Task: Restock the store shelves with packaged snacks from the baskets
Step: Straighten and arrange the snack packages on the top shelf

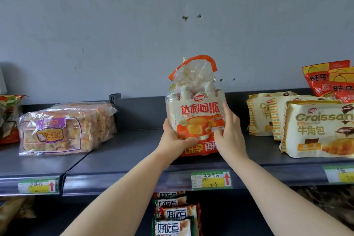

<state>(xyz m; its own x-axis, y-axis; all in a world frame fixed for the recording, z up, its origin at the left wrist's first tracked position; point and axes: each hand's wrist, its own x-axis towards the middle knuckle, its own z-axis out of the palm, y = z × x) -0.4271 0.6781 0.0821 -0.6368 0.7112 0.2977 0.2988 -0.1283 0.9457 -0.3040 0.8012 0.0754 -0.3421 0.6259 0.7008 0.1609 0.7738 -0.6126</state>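
I see my left hand (173, 136) and right hand (229, 132) gripping the orange cake bag (197, 113), upright on the shelf (122, 151).

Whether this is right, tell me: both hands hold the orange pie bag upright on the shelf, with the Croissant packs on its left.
Wrong: the head view shows the Croissant packs on the right of the orange pie bag. The left hand and right hand hold it upright on the shelf.

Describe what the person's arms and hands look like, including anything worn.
Both forearms, left and right, are bare to the picture's lower edge; no sleeve shows. The left hand and right hand wear no gloves. No watch, bracelet or ring shows on the visible sides.
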